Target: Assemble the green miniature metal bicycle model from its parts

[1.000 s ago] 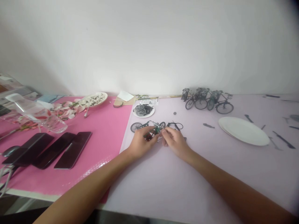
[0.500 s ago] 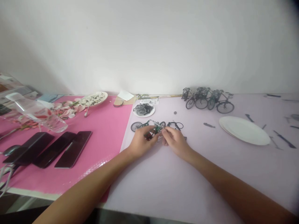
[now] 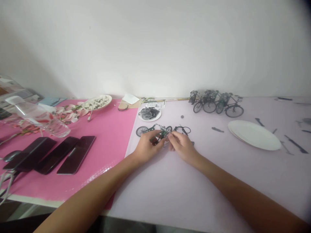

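Observation:
A small green and black model bicycle (image 3: 142,130) is at the middle of the table, its spoked wheel showing at the left. My left hand (image 3: 148,147) is closed on its frame, thumb and fingers on either side. My right hand (image 3: 181,145) pinches at the bicycle's right end, with its fingertips touching or nearly touching those of my left hand; what lies between them is too small to make out. Just behind my right hand lies a thin black looped part (image 3: 186,130). Beyond the bicycle a white plate (image 3: 157,118) holds small wheels and dark parts.
Several model bicycles (image 3: 234,111) stand near the wall. White oval plates (image 3: 255,135) and loose dark parts (image 3: 296,144) lie at the right. Phones (image 3: 76,155), a clear bottle (image 3: 46,119), flowers (image 3: 70,113) and a dish of small pieces (image 3: 99,103) are at the left.

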Demonstrator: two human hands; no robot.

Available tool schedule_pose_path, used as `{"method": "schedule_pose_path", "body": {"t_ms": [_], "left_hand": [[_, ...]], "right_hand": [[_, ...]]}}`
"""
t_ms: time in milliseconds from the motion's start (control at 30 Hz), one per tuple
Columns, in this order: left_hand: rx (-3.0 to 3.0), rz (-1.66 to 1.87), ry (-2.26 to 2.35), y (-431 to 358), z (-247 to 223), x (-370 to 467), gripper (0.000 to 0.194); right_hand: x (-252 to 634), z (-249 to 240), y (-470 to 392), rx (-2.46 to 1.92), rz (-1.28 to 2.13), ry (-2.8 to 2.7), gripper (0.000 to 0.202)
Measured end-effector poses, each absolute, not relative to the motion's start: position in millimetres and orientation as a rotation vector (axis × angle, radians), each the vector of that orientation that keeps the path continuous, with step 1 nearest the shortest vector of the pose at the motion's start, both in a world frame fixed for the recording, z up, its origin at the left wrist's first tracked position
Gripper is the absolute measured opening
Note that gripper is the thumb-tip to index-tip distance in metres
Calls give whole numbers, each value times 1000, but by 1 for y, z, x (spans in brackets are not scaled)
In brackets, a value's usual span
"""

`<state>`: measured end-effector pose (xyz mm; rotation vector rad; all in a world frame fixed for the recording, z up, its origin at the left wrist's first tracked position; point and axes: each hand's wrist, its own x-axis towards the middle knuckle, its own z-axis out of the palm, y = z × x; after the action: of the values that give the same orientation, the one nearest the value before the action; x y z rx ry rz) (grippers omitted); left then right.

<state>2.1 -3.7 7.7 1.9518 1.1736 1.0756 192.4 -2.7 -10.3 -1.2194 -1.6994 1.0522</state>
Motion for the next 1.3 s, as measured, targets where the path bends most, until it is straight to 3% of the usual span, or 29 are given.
{"method": "schedule_pose_path", "body": {"t_ms": [1300], "left_hand": [[1953,1069,1179,-3,8,0,17]], "right_hand": [[193,-14,-1,-1229,1020,-1747,37]]}}
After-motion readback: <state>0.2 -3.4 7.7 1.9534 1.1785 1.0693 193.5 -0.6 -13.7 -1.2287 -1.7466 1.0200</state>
